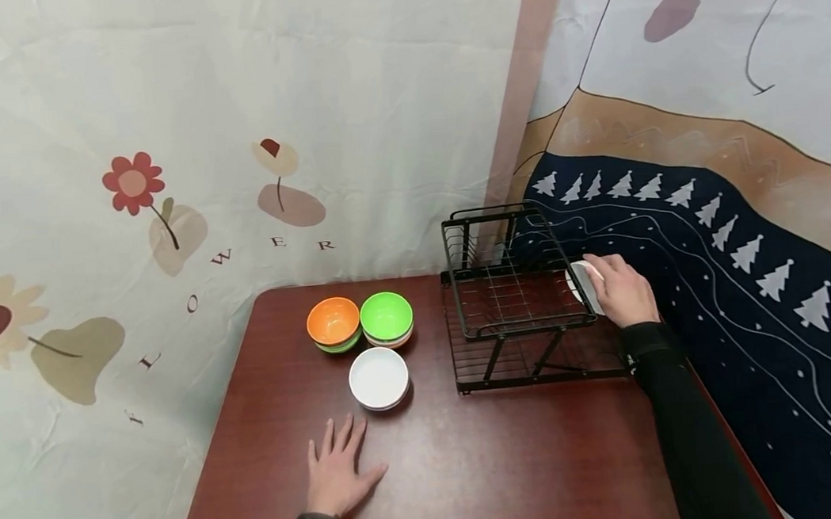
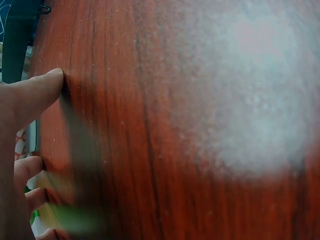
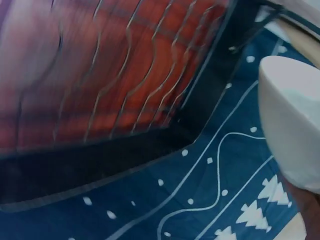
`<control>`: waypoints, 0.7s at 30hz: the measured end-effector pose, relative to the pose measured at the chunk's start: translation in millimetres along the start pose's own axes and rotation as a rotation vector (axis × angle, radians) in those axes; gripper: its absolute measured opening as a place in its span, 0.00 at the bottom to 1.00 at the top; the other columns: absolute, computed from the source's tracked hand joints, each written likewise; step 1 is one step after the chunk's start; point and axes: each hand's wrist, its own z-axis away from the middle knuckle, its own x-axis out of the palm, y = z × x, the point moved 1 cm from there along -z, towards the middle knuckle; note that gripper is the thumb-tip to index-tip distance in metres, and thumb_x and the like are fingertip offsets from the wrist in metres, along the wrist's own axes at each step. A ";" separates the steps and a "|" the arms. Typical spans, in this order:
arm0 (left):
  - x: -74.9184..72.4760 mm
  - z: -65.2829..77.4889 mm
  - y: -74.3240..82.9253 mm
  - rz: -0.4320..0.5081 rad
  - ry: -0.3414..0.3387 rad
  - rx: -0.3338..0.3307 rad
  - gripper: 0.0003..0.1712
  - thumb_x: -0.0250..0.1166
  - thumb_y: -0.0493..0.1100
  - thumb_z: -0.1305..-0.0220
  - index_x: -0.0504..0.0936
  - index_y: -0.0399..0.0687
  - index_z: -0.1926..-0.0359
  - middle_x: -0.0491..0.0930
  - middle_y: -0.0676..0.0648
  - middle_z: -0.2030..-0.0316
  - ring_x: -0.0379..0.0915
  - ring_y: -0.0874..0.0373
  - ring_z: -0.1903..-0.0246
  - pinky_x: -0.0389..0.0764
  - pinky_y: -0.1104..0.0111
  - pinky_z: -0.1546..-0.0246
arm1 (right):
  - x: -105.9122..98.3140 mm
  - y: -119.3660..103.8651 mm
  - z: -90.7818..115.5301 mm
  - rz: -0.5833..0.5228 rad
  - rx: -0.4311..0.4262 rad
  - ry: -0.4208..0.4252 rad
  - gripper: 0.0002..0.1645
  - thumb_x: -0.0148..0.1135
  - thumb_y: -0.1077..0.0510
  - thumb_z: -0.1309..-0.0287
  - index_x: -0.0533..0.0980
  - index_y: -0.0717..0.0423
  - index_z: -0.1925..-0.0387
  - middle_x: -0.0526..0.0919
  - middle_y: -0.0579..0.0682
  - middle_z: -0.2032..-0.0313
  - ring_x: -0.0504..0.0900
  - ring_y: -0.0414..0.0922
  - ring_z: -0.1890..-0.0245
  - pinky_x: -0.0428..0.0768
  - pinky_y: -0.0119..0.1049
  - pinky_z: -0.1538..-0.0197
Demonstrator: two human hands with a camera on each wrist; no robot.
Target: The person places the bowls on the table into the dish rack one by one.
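Observation:
My right hand [image 1: 623, 288] grips a white bowl [image 1: 586, 287] at the right side of the black two-tier wire rack [image 1: 530, 326]. The bowl is tilted on its side by the upper tier; whether it touches the wires cannot be told. The right wrist view shows the white bowl [image 3: 290, 125] close up beside the rack frame. On the brown table, my left hand [image 1: 339, 472] rests with its fingers spread, fingertips touching the wood. Just beyond them stands a stack of white bowls [image 1: 379, 378]. Behind it are an orange bowl [image 1: 333, 321] and a green bowl [image 1: 386, 316], each on top of other bowls.
The brown table [image 1: 513, 460] meets a pale printed curtain [image 1: 379, 135] at the back. A dark blue cloth with white trees [image 1: 718, 304] hangs along the right side, close to my right arm. The rack stands at the table's back right.

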 end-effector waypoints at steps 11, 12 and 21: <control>-10.8 0.3 24.2 0.073 0.164 0.228 0.36 0.72 0.60 0.45 0.79 0.48 0.39 0.80 0.44 0.44 0.72 0.44 0.41 0.68 0.43 0.40 | 20.8 -18.4 -23.8 0.089 -0.261 -0.118 0.17 0.61 0.60 0.35 0.77 0.61 0.47 0.74 0.66 0.52 0.72 0.64 0.63 0.73 0.55 0.64; -14.6 -1.5 34.6 0.108 0.205 0.301 0.32 0.73 0.56 0.45 0.81 0.47 0.42 0.82 0.45 0.48 0.76 0.47 0.45 0.72 0.47 0.43 | 21.8 -18.3 -24.3 0.088 -0.260 -0.121 0.17 0.61 0.60 0.36 0.77 0.62 0.47 0.73 0.66 0.52 0.72 0.64 0.63 0.73 0.55 0.64; -39.8 -69.9 162.6 0.439 0.155 0.586 0.36 0.66 0.52 0.33 0.67 0.48 0.29 0.77 0.48 0.41 0.72 0.56 0.41 0.74 0.61 0.41 | 25.4 -24.2 -18.7 0.060 -0.179 -0.199 0.19 0.60 0.62 0.35 0.72 0.65 0.46 0.71 0.66 0.53 0.72 0.65 0.60 0.73 0.59 0.62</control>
